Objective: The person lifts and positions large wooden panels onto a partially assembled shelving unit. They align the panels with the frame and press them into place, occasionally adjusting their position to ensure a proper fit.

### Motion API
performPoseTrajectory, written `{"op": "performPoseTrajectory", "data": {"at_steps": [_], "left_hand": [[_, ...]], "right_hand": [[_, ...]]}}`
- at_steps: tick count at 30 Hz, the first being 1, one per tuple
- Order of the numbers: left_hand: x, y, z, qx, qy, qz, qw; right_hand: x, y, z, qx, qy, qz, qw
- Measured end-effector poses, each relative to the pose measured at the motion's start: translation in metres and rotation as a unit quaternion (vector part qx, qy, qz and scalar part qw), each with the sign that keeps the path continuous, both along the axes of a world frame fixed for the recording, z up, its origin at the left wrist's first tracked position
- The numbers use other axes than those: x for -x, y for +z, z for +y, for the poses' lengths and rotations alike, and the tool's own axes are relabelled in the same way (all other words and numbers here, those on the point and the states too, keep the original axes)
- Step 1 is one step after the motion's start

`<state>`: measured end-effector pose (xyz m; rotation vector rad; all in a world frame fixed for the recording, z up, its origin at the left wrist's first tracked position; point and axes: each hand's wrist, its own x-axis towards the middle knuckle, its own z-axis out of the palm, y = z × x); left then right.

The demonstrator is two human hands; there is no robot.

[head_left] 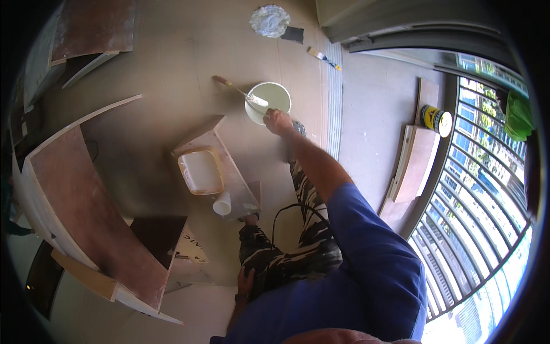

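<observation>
My right hand [278, 121] reaches over the near right rim of a white bucket [289, 97], its fingers closed. A thin rod seems to run from them into the bucket, but I cannot make out what it is. Inside the bucket shows a white paint roller [258, 101], its brownish-red handle sticking out past the left rim. My left hand [245, 281] lies on my thigh, fingers stretched out, holding nothing. Nearer to me, a square tub [215, 163] with white paint in it sits on a low wooden piece [232, 166], beside a white cup [222, 204].
A paintbrush [325, 58] and a whitish round lid-like piece [269, 21] lie on the covered floor. Large brown wooden panels [94, 212] stand at left. At right are a yellow-and-black can [436, 120] on boards, a barred railing [464, 229] and a green bag [518, 114].
</observation>
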<state>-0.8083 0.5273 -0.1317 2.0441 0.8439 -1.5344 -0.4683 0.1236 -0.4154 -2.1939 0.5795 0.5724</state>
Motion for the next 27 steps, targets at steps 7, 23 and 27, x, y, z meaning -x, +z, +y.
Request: {"op": "performPoseTrajectory", "data": {"at_steps": [7, 23, 27], "left_hand": [[-0.019, -0.007, -0.011, 0.006, -0.049, 0.05, 0.998], [-0.074, -0.029, -0.056, 0.016, -0.139, 0.149, 0.979], [-0.08, -0.031, -0.063, 0.008, -0.143, 0.162, 0.976]], "right_hand": [[0.029, 0.054, -0.075, -0.015, -0.034, 0.003, 0.999], [0.189, 0.075, -0.297, 0.004, -0.37, 0.015, 0.929], [0.219, 0.06, -0.351, -0.014, -0.471, 0.0, 0.882]]}}
